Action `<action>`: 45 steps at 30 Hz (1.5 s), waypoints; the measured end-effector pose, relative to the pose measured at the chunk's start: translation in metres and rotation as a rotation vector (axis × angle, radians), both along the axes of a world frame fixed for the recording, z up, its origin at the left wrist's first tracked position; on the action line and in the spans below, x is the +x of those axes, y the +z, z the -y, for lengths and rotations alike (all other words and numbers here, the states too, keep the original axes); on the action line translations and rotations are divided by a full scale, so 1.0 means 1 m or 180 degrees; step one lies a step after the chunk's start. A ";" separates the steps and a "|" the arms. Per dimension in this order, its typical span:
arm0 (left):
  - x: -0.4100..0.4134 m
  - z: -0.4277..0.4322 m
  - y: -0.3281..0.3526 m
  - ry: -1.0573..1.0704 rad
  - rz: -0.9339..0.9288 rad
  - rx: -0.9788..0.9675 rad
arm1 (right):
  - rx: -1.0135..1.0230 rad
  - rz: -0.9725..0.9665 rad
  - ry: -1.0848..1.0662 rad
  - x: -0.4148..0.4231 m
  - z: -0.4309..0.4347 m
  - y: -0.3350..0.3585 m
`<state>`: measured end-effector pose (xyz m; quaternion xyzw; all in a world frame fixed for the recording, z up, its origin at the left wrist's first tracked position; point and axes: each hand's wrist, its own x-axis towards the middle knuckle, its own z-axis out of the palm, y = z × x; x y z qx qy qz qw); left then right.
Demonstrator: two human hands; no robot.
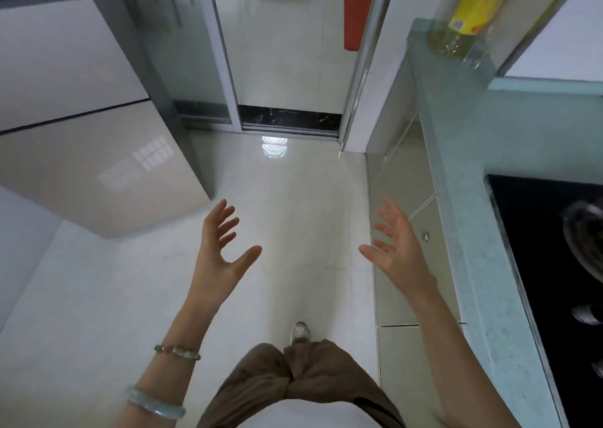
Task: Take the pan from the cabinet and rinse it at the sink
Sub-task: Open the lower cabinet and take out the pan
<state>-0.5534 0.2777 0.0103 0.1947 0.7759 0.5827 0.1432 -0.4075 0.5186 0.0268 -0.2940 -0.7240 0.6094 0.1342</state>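
Both your left hand and right hand are spread and empty; the cabinet door beside you is closed (pan unseen), so you may open the wrong one.

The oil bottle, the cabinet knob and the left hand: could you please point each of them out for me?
oil bottle [477,10], head view, on its yellow label.
cabinet knob [425,235], head view, on the round metal face.
left hand [218,254], head view, on the open palm.
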 end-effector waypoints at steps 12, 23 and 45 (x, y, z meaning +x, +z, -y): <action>-0.174 -0.070 -0.006 -0.0047 -0.0065 -0.0018 | -0.0049 0.0114 -0.0003 -0.166 -0.067 -0.014; -0.379 -0.117 0.005 -0.0601 -0.0184 -0.0176 | -0.0050 0.0037 -0.0622 -0.328 -0.092 -0.013; -0.587 -0.405 -0.002 -0.1950 -0.0092 -0.0203 | -0.0024 0.0146 -0.1756 -0.480 -0.281 -0.026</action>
